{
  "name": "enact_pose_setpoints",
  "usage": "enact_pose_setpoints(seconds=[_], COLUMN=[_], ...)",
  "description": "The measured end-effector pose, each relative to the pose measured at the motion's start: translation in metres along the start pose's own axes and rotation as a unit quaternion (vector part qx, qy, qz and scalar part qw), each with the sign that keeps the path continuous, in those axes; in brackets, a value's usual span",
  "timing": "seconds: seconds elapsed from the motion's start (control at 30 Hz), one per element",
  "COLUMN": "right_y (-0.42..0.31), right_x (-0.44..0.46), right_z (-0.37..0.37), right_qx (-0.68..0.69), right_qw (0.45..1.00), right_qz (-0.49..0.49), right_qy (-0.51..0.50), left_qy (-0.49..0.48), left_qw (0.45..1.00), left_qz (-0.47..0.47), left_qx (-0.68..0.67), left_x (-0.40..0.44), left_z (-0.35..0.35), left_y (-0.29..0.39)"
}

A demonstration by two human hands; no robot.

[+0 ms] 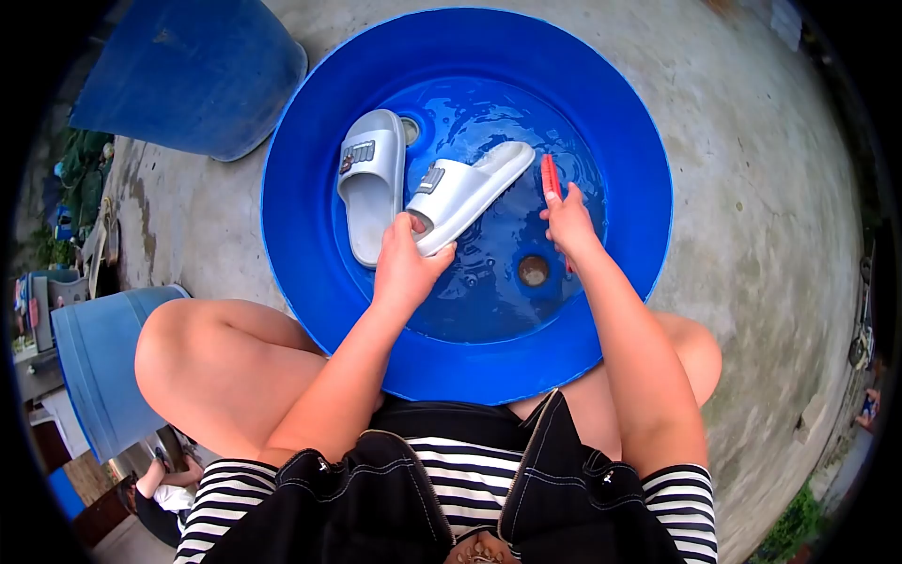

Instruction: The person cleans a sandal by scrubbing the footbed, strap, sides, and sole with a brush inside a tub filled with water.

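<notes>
My left hand is closed around the toe end of a white slide sandal, which is tilted with its heel toward the upper right. In my right hand is a red scrub brush, its bristled end pointing away from me, just right of the sandal's heel and apart from it. A second white slide sandal rests in the basin to the left, its strap bearing a grey raised badge. Both sandals are inside a large round blue basin holding shallow water.
A big blue tub stands at the upper left, close to the basin's rim. Beside my left knee is a lighter blue bucket. Two round fittings show in the basin's floor, one near my right hand. Concrete ground surrounds the basin.
</notes>
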State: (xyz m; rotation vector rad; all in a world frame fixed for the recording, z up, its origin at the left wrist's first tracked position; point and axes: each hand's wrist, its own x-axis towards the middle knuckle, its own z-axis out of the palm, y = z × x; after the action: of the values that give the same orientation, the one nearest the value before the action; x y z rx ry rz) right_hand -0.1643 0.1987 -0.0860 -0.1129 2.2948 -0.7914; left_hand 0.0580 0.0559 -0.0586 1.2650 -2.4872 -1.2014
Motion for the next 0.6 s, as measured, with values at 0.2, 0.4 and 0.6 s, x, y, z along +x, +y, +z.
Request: enact_pose_setpoints(seconds=[0.2, 0.4, 0.6], right_y=[-0.019, -0.049, -0.038], right_x=[-0.038, -0.095, -0.107], right_z=[-0.012, -0.012, 0.010], right_qx=[-0.351, -0.215, -0.270], right_qw=[0.924, 0.886, 0.849], right_qz=[-0.152, -0.410, -0.453], right_qy=[-0.008, 0.003, -0.027], left_qy=[0.131, 0.105, 0.143], left_qw=[0.989, 0.994, 0.986], left_qz=[0.065, 0.020, 0.089], left_qx=[0.025, 0.020, 0.009], left_x=[0.014, 0.007, 0.009], left_z=[-0.005, -0.006, 0.000], left_y=[-0.032, -0.017, -0.023])
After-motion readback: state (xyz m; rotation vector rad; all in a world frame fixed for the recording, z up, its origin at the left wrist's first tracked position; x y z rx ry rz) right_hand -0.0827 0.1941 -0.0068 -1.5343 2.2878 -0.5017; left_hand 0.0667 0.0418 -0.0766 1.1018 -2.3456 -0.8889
